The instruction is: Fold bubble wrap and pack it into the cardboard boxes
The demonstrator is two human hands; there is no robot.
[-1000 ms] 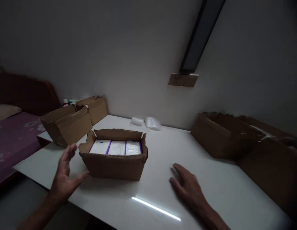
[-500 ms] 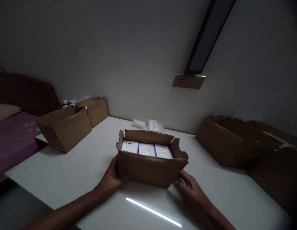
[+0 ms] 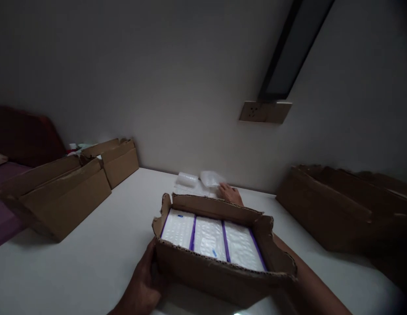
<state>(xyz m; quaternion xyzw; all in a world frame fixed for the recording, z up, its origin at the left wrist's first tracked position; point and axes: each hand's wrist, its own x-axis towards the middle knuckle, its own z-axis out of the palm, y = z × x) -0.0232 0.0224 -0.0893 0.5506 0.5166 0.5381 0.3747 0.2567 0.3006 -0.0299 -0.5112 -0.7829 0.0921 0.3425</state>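
An open cardboard box [image 3: 203, 273] with ragged top edges sits close in front of me over the white table. Inside stand three white packs with a bubbly surface and purple edges [image 3: 208, 238], side by side. My left hand [image 3: 146, 275] grips the box at its left end, its fingers partly hidden by the wall. My right arm passes along the box's right side, and my right hand [image 3: 231, 194] is behind the far wall. Its outstretched fingers touch a clear bundle of bubble wrap [image 3: 210, 178]. A smaller bubble wrap roll [image 3: 187, 179] lies left of that.
Two open cardboard boxes [image 3: 75, 192] stand at the left of the white table [image 3: 124, 210]. More brown boxes [image 3: 321, 210] are on the right. A wall socket plate [image 3: 265, 112] sits below a dark-framed panel [image 3: 297, 48]. A bed [image 3: 6, 205] shows at far left.
The box has come nearer to me and shows more of its inside. My right hand has left its right end and moved forward to the bubble wrap; my left hand still holds the box.
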